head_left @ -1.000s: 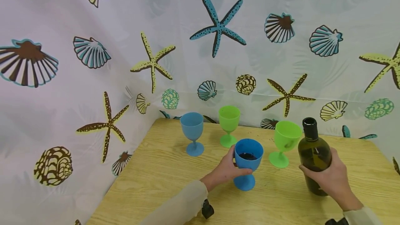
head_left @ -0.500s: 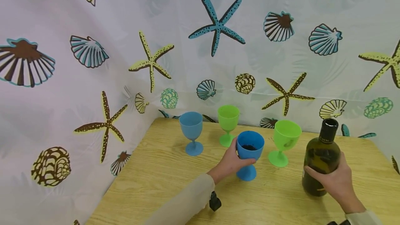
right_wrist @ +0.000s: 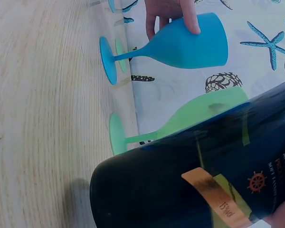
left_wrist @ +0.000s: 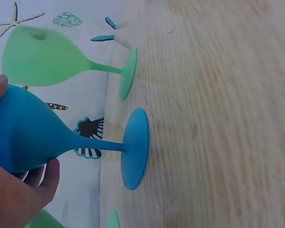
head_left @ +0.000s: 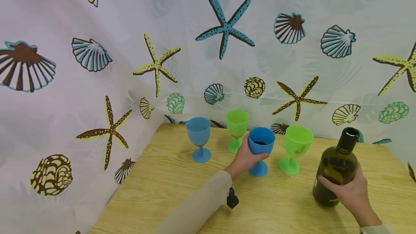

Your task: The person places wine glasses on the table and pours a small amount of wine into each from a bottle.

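Observation:
My left hand (head_left: 244, 159) grips the bowl of a blue goblet (head_left: 259, 149), thumb on the near side. Dark liquid shows inside the bowl, and in the left wrist view the goblet's round foot (left_wrist: 135, 149) is right at the tabletop. My right hand (head_left: 353, 195) is wrapped round a dark green wine bottle (head_left: 336, 170), its uncapped neck leaning to the right. An orange strip and printed lettering show on the bottle's side (right_wrist: 218, 197) in the right wrist view. Between goblet and bottle stands a green goblet (head_left: 297, 142).
A second green goblet (head_left: 237, 124) stands at the back, just behind the left hand. Further left is a lighter blue goblet (head_left: 198, 133). Behind the wooden table (head_left: 156, 190) hangs a white curtain (head_left: 182, 13) printed with shells and starfish.
The left hand has carried the blue goblet away from me, back into line between the two green goblets. The bottle has shifted right, its neck now tilting rightward.

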`<state>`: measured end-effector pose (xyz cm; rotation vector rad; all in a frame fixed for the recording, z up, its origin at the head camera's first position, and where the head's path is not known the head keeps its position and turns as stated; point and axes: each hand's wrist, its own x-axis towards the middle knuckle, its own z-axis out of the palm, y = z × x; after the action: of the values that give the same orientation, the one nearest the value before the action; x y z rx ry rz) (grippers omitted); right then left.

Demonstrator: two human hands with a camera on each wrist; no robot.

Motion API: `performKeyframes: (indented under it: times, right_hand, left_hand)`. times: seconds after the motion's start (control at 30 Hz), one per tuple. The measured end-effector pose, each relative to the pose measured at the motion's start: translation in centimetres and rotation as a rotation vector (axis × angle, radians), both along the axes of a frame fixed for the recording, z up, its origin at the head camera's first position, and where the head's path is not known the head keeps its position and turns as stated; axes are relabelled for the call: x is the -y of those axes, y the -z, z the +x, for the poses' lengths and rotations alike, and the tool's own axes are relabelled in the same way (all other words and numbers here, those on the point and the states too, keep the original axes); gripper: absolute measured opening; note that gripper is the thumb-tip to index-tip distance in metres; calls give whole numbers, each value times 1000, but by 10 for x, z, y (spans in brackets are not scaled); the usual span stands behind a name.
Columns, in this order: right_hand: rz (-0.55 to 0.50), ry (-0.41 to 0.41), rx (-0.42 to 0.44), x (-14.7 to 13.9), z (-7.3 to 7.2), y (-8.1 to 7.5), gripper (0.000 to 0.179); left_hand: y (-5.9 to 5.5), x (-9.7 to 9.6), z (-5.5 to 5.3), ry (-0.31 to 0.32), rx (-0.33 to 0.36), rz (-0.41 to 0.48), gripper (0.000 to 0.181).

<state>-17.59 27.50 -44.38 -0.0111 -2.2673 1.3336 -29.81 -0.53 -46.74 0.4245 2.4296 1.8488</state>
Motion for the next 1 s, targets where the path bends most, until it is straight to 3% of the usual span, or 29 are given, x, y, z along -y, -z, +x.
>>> performKeyframes:
  times: [0.27, 0.53, 1.0]
  right_hand:
    - [-22, -16, -11, -2, -2, 3, 89]
    - [1, 27, 102, -6, -5, 9, 88]
    - [-38, 15, 82, -7, -10, 18, 83]
  left_hand:
    - [2, -10, -14, -41, -11, -20, 91]
    - [3, -17, -26, -39, -4, -16, 92]
    - [1, -27, -39, -45, 2, -9, 91]
